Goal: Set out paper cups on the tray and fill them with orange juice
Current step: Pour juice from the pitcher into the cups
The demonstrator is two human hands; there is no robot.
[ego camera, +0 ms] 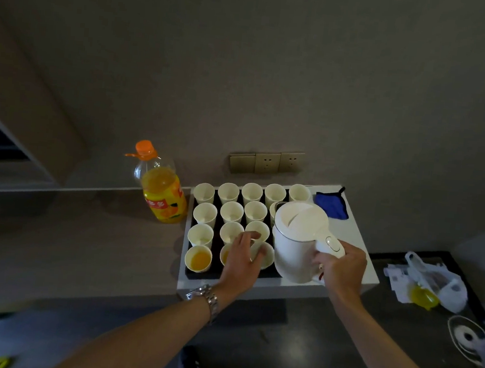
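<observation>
— Forearms come in from the bottom edge, a metal watch (206, 296) on the left wrist. What are the hands doing?

— Left hand (240, 260) has thumb and fingers curled round a paper cup (263, 254) in the tray's near row, probably to steady it. Right hand (342, 269) is wrapped tight round the handle of a white electric kettle (298, 241), held upright over the tray's right side, lid closed.

— So the kettle serves as the jug?

— That's my guess; nothing is pouring yet.

— How far along?

— Cups stand in rows on the black tray (198, 274). The near-left cup (198, 258) holds juice, and the one beside it shows orange behind the left hand; the rest look empty.

— And the supply?

— Orange juice bottle (163, 188), capped and partly full, stands just left of the tray. A blue cloth (332, 205) lies at the far right corner, likely for spills, and a plastic bag (435, 284) sits well apart on the right.
</observation>
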